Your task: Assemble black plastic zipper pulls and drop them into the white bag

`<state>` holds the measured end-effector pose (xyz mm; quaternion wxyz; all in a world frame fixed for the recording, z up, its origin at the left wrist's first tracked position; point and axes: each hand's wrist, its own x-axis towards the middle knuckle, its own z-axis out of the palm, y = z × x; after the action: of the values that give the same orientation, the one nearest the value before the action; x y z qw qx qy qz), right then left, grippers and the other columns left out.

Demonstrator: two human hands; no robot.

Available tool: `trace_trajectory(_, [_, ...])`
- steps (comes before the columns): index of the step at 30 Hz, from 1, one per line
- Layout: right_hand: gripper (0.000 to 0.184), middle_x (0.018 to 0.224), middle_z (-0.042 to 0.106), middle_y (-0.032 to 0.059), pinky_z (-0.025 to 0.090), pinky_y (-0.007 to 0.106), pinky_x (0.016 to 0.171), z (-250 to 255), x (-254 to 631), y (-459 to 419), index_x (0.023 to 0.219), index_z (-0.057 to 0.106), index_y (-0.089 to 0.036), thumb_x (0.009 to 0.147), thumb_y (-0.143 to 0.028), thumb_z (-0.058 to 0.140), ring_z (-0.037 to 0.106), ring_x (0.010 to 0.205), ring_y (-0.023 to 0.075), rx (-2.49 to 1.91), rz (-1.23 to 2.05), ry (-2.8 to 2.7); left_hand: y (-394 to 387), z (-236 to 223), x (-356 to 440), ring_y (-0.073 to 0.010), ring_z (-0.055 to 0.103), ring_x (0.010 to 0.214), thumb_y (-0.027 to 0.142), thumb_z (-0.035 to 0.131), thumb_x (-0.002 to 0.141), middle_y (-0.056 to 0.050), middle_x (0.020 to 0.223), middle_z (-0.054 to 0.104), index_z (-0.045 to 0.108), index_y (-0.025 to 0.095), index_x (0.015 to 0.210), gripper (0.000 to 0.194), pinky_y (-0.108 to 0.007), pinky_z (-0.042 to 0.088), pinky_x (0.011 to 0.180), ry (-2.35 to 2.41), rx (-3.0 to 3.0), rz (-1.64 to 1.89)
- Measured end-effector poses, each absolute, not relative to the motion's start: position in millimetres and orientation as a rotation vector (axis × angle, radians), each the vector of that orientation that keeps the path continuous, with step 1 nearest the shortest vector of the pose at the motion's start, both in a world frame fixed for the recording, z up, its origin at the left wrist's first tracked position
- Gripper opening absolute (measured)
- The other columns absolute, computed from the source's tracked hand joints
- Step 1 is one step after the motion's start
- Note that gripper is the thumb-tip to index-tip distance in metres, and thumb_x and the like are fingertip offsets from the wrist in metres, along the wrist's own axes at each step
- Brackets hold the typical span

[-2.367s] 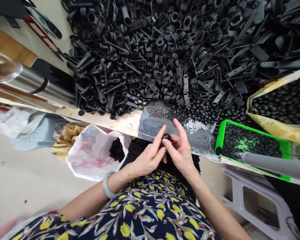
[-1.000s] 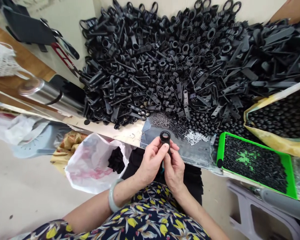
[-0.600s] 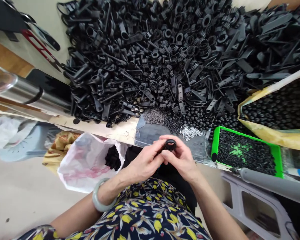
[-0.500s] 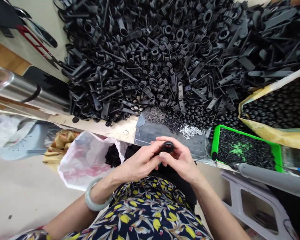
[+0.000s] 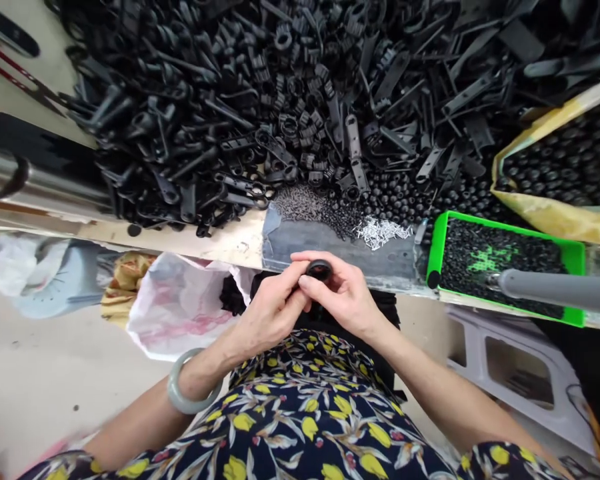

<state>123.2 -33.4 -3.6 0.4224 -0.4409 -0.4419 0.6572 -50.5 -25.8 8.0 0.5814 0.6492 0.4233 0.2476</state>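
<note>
Pinches black ring (image 5: pixel 321 263) in curled left hand (image 5: pixel 275 305) and curled right hand (image 5: pixel 349 297), near bench (image 5: pixel 313 241) and white pins (image 5: pixel 381 233).

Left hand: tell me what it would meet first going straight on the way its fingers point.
Most likely the black ring right at the end of the left hand, then the right hand curled around that ring; exact depth between them is unclear.

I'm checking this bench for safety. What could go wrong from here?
The black ring-shaped part, between the left hand and right hand, could slip and drop. The loose white pieces lie near the front edge of the bench; a stray hand might sweep some off.
</note>
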Motion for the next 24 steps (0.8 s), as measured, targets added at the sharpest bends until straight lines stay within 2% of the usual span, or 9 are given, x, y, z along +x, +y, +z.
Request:
trace_trajectory(3, [0.050,0.110,0.072,0.0011,0.062,0.032,0.070,-11,126,-32,0.143,0.060,-0.036,0.096,-0.046,0.071,0.068,0.072,0.0143,-1.038,1.697,-1.134,-21,3,-46,-0.0129,0.063,0.075,0.032,0.056,0.105,-0.002,0.093,0.068,0.058,0.023,0.130,0.026,-0.023,0.051,0.065,0.886,1.241,0.655])
trace_trajectory(5, [0.065,0.138,0.065,0.0040,0.063,0.040,0.090,-17,129,-33,0.155,0.046,-0.041,0.095,-0.054,0.070,0.072,0.101,0.0212,-0.989,1.681,-1.086,-17,0,-40,-0.0141,0.067,0.078,0.035,0.058,0.104,-0.003,0.102,0.071,0.056,0.026,0.129,0.026,-0.024,0.055,0.066,0.807,0.990,0.737])
trace_trajectory(7, [0.066,0.158,0.051,0.0046,0.054,0.047,0.112,-24,131,-36,0.158,0.040,-0.042,0.098,-0.059,0.064,0.061,0.133,0.0261,-1.011,1.607,-0.985,-13,-2,-35,-0.0162,0.071,0.087,0.037,0.060,0.103,-0.004,0.109,0.074,0.056,0.027,0.124,0.023,-0.028,0.058,0.075,0.775,0.806,0.824])
trace_trajectory(8, [0.061,0.161,0.048,0.0047,0.050,0.049,0.116,-27,131,-39,0.156,0.043,-0.041,0.100,-0.059,0.060,0.056,0.140,0.0265,-1.051,1.578,-0.936,-12,-4,-33,-0.0175,0.072,0.093,0.038,0.061,0.103,-0.005,0.113,0.074,0.058,0.026,0.121,0.022,-0.030,0.059,0.082,0.781,0.756,0.864])
trace_trajectory(11, [0.042,0.145,0.062,0.0073,0.058,0.043,0.104,-34,129,-45,0.138,0.062,-0.032,0.103,-0.055,0.056,0.063,0.130,0.0247,-1.170,1.623,-0.850,-12,-10,-30,-0.0212,0.069,0.112,0.041,0.065,0.100,-0.011,0.132,0.071,0.064,0.022,0.118,0.026,-0.035,0.056,0.098,0.855,0.763,0.931])
trace_trajectory(14, [0.036,0.123,0.071,0.0068,0.063,0.035,0.088,-35,123,-48,0.116,0.072,-0.025,0.098,-0.054,0.064,0.069,0.109,0.0210,-1.161,1.719,-0.827,-13,-19,-31,-0.0215,0.063,0.122,0.040,0.069,0.097,-0.012,0.153,0.057,0.069,0.021,0.120,0.030,-0.035,0.052,0.105,0.965,0.919,0.965])
trace_trajectory(19, [0.032,0.084,0.068,0.0006,0.059,0.029,0.068,-32,132,-43,0.094,0.070,-0.021,0.091,-0.053,0.074,0.065,0.072,0.0148,-1.267,1.606,-0.905,-10,-27,-48,-0.0243,0.061,0.126,0.033,0.069,0.094,-0.013,0.147,0.061,0.066,0.021,0.123,0.032,-0.036,0.052,0.104,0.973,1.055,0.987])
trace_trajectory(21, [0.026,0.089,0.069,0.0023,0.058,0.032,0.074,-36,144,-39,0.101,0.072,-0.022,0.093,-0.047,0.074,0.065,0.077,0.0166,-1.384,1.321,-1.212,-8,-27,-59,-0.0279,0.059,0.132,0.032,0.065,0.095,-0.014,0.145,0.062,0.062,0.021,0.130,0.037,-0.041,0.052,0.106,0.934,1.126,0.985])
trace_trajectory(24, [0.024,0.106,0.071,0.0088,0.055,0.040,0.092,-48,160,-32,0.119,0.073,-0.024,0.100,-0.037,0.067,0.064,0.098,0.0237,-1.463,0.787,-1.765,-4,-29,-66,-0.0290,0.055,0.137,0.030,0.061,0.098,-0.013,0.144,0.062,0.062,0.022,0.130,0.033,-0.047,0.047,0.112,1.065,1.487,0.992])
